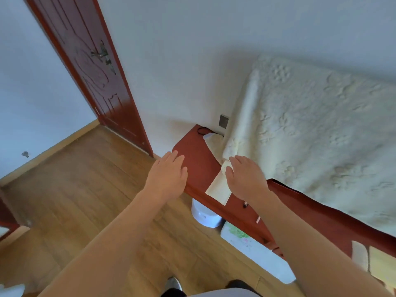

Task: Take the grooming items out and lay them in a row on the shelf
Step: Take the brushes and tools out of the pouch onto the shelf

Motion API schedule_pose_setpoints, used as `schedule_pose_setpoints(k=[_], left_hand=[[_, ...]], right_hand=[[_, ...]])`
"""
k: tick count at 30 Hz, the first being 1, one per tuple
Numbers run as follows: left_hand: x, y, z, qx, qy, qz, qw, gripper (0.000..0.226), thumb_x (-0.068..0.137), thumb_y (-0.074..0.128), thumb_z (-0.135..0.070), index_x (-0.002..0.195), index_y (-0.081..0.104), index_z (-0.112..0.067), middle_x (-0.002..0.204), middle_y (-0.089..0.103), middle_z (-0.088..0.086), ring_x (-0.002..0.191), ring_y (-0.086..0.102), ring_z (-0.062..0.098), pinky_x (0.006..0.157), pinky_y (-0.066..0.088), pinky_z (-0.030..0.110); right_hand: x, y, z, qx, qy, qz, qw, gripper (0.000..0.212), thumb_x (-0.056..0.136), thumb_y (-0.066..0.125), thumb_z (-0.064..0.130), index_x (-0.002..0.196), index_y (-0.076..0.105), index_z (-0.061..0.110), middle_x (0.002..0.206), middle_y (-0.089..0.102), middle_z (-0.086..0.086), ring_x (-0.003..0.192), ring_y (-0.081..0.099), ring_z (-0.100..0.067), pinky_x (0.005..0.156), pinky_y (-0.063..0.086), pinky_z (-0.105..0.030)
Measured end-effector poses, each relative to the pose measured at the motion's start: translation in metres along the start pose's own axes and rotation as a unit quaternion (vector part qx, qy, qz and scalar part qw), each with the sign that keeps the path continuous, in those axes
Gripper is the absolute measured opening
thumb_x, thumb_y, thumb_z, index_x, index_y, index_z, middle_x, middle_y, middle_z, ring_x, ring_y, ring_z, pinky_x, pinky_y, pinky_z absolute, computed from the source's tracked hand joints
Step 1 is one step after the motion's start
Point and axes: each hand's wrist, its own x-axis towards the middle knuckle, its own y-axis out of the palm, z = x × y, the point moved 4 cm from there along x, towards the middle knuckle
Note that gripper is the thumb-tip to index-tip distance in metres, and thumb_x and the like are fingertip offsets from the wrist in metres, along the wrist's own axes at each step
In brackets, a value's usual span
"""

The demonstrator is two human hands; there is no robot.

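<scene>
A red-brown shelf [197,161] runs from the wall toward the lower right. A cream cloth [218,189] lies across it and hangs over its front edge. My left hand [169,176] hovers flat over the shelf's left end with straight fingers and holds nothing. My right hand [246,179] rests on the cloth, its fingers curled round a bunched cream fold at the cloth's upper edge. Two small items lie on the shelf beside my right forearm: a small dark item [245,204] and a thin pale pink stick [257,219]. What the cloth covers is hidden.
A fluffy cream blanket [310,136] covers the area right of the shelf. Below the shelf stand a white round appliance [203,213] and a white box with green print [246,241]. A black cable [202,130] and a wall socket [224,121] are at the back. A red door [96,71] is on the left.
</scene>
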Motion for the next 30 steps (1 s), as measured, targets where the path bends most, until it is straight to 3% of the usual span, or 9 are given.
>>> schedule_pose_setpoints(k=[8, 13, 26, 30], left_hand=[[0.074, 0.012, -0.031, -0.006, 0.141, 0.051, 0.989, 0.052, 0.104, 0.033, -0.034, 0.152, 0.034, -0.013, 0.161, 0.029, 0.008, 0.150, 0.022, 0.025, 0.122, 0.022, 0.043], [0.100, 0.031, -0.071, -0.022, 0.194, 0.050, 0.980, 0.043, 0.102, 0.039, -0.029, 0.141, 0.046, -0.013, 0.144, 0.049, 0.005, 0.133, 0.042, 0.023, 0.108, 0.035, 0.038], [0.143, 0.090, -0.085, -0.053, 0.144, 0.124, 0.980, 0.046, 0.103, 0.039, -0.030, 0.146, 0.039, -0.016, 0.148, 0.045, 0.001, 0.136, 0.041, 0.021, 0.108, 0.036, 0.037], [0.153, 0.121, -0.074, -0.088, 0.090, 0.188, 0.974, 0.053, 0.101, 0.041, -0.039, 0.150, 0.034, -0.019, 0.152, 0.039, 0.002, 0.138, 0.040, 0.023, 0.107, 0.040, 0.041]], right_hand=[[-0.012, 0.006, -0.036, 0.011, 0.161, -0.001, 0.987, 0.033, 0.097, 0.032, 0.030, 0.111, 0.057, 0.013, 0.108, 0.059, -0.001, 0.104, 0.053, -0.023, 0.094, 0.041, -0.035], [-0.011, 0.012, -0.064, 0.014, 0.186, 0.001, 0.982, 0.030, 0.097, 0.031, 0.030, 0.106, 0.056, 0.015, 0.101, 0.057, 0.002, 0.098, 0.052, -0.019, 0.091, 0.040, -0.032], [0.014, 0.055, -0.119, 0.053, 0.199, 0.062, 0.977, 0.028, 0.097, 0.032, 0.029, 0.106, 0.055, 0.016, 0.102, 0.058, 0.002, 0.100, 0.052, -0.019, 0.090, 0.039, -0.031], [0.023, 0.073, -0.118, 0.085, 0.214, 0.073, 0.970, 0.034, 0.098, 0.037, 0.029, 0.122, 0.057, 0.013, 0.121, 0.059, 0.000, 0.115, 0.051, -0.021, 0.097, 0.038, -0.032]])
